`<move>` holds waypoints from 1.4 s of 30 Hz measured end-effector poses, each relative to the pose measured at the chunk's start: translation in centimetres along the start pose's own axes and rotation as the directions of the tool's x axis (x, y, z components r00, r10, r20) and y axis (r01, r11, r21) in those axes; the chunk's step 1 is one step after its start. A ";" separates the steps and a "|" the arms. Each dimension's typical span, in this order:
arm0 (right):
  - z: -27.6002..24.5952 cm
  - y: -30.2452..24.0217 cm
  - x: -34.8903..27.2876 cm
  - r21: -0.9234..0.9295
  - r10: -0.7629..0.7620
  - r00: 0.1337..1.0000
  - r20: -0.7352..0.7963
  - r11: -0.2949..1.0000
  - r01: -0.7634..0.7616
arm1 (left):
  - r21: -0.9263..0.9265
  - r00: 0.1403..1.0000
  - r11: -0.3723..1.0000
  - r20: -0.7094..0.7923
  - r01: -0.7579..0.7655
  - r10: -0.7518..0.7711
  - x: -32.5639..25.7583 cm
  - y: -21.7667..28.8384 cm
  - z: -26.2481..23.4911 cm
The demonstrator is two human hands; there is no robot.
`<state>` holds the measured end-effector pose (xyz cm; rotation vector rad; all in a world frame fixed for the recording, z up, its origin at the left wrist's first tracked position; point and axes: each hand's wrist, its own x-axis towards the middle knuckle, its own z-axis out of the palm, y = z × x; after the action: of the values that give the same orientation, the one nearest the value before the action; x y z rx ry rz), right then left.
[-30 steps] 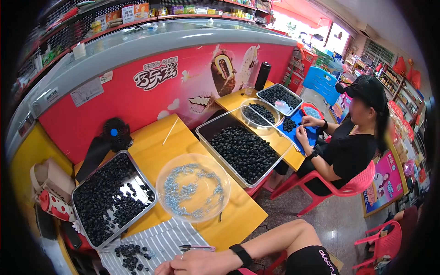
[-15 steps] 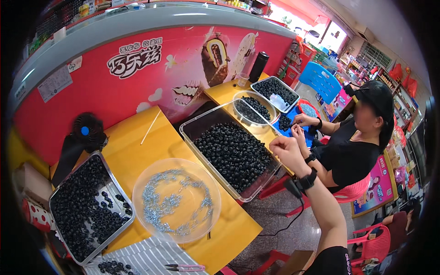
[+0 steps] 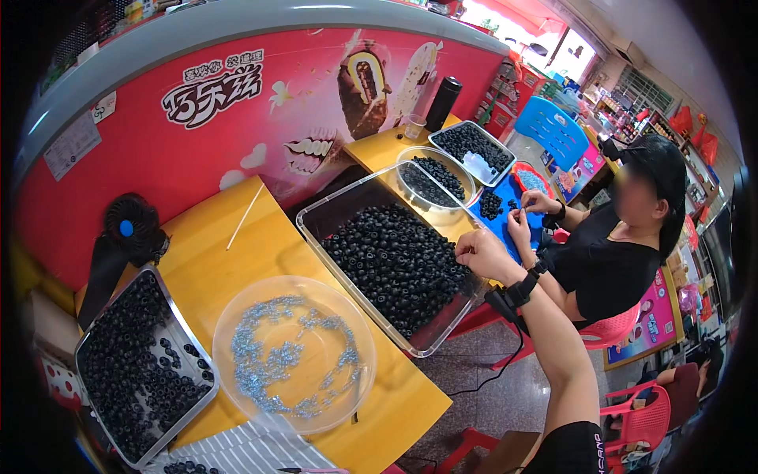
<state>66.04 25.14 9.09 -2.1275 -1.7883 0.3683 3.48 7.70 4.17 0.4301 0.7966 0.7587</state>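
Observation:
My right hand (image 3: 483,254) reaches in from the lower right, its wrist wearing a black band. Its fingers are closed in a pinch over the right edge of a large clear plastic bin (image 3: 452,336). What they hold, if anything, I cannot make out. The bin is heaped with small black ring-shaped pieces (image 3: 391,261). To its left, a round clear plastic tray (image 3: 223,340) holds many tiny light-blue pieces (image 3: 264,363). A metal tray (image 3: 183,312) with more black pieces stands at the far left. My left hand is out of view.
A co-worker (image 3: 608,229) sits at the right, both hands over a blue mat (image 3: 505,237). Beyond the bin are a round bowl (image 3: 403,189), another tray of black pieces (image 3: 474,150) and a black bottle (image 3: 444,104). A black fan (image 3: 130,229) and a white stick (image 3: 245,217) lie left.
My right hand has moved slightly left and down, closer to the heap in the bin. The view has shifted, and the pink-handled snips at the lower edge are now mostly cut off.

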 end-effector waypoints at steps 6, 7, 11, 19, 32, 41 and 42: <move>0.1 0.3 0.0 -0.047 0.002 1.000 -0.007 0.999 -0.003 | 0.018 1.000 1.000 -0.012 -0.001 0.002 -0.1 0.0 0.0; 0.4 0.7 0.0 -0.037 0.002 1.000 -0.023 0.999 -0.003 | 0.021 1.000 1.000 -0.015 0.002 -0.001 -0.1 0.0 0.0; 1.3 1.2 0.0 -0.040 0.018 0.999 -0.034 0.999 -0.019 | 0.027 1.000 1.000 -0.020 0.011 -0.010 0.0 -0.2 -0.3; 1.6 0.4 0.2 -0.057 0.077 0.996 -0.039 0.995 -0.079 | 0.011 1.000 1.000 -0.025 0.014 -0.014 0.1 -0.2 -0.1; 1.6 -1.1 -0.3 -0.359 0.169 0.985 0.019 0.921 -0.151 | -0.010 1.000 1.000 -0.011 0.021 -0.021 0.2 -0.3 -0.5; 0.3 -2.0 0.7 -0.154 0.078 0.840 0.537 0.988 0.007 | 0.037 1.000 0.999 -0.014 -0.015 0.016 0.5 -0.2 0.1; 0.2 -2.3 0.7 -0.048 0.040 0.822 0.567 0.999 -0.015 | 0.038 1.000 0.999 -0.020 -0.022 0.023 0.5 -0.3 0.1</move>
<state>64.06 26.23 9.88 -2.2236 -2.0756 1.0849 3.90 7.86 3.88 0.4670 0.8275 0.7711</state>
